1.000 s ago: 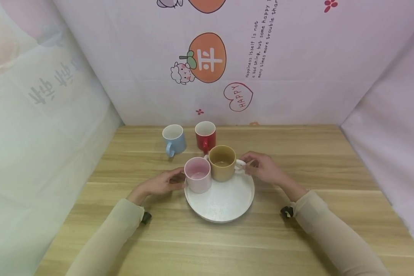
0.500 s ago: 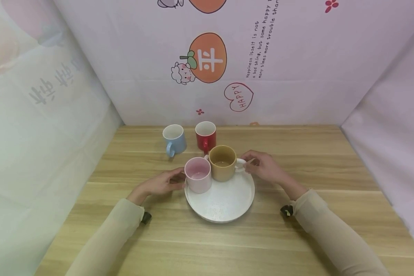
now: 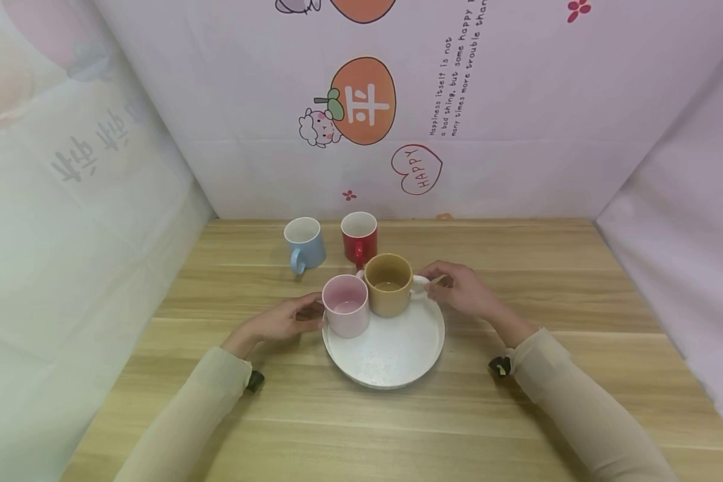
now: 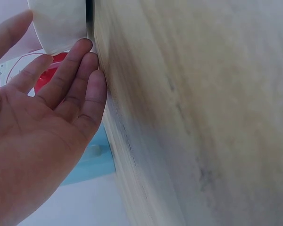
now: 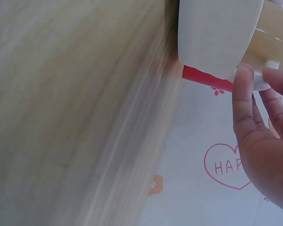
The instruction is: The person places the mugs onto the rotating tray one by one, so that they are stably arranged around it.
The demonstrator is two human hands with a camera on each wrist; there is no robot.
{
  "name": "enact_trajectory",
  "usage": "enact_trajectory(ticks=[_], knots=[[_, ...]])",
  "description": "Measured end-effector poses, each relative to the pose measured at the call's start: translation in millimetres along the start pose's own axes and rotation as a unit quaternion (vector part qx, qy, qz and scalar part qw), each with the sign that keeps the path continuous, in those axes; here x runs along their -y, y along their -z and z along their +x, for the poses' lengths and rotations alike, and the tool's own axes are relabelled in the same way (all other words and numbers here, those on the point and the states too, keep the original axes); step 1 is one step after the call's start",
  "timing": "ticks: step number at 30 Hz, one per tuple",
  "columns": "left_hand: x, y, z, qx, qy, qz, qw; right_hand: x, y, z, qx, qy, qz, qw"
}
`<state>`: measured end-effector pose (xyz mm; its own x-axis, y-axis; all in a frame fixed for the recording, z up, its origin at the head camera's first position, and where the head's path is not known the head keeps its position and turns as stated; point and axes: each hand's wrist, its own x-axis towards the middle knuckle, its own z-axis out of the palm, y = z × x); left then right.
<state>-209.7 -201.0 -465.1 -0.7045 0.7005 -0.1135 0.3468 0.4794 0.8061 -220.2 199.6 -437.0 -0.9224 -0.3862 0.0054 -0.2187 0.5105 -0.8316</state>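
A round white tray lies on the wooden table, bearing a pink mug at its left and a yellow-tan mug with a white handle at its back. At the tray's left edge is my left hand, its thumb and fingertips beside the pink mug. The left wrist view shows that hand with loosely extended fingers close to the tray's side. My right hand pinches the white handle of the yellow-tan mug between thumb and fingers; the right wrist view shows the fingers by the tray's rim.
Behind the tray stand a light blue mug and a red mug, both upright with handles toward me. A printed white cloth hangs along the table's back edge, and plain pale cloth borders the right side.
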Motion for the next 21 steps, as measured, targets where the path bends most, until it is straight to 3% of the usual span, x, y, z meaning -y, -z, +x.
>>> enact_trajectory(ticks=[11,15,21], knots=[[0.6,-1.2,1.7,-0.01,-0.008,-0.002,0.9999,-7.5,4.1,-4.2,0.004,-0.01,0.002,0.9999],[0.2,-1.7,2.7,-0.014,-0.002,-0.003,0.9999,-0.7,5.5,-8.1,0.001,-0.008,-0.008,0.9999],[-0.8,-0.7,2.3,-0.016,-0.009,-0.008,0.9998,-7.3,7.9,-8.6,-0.004,0.006,-0.016,0.9998]])
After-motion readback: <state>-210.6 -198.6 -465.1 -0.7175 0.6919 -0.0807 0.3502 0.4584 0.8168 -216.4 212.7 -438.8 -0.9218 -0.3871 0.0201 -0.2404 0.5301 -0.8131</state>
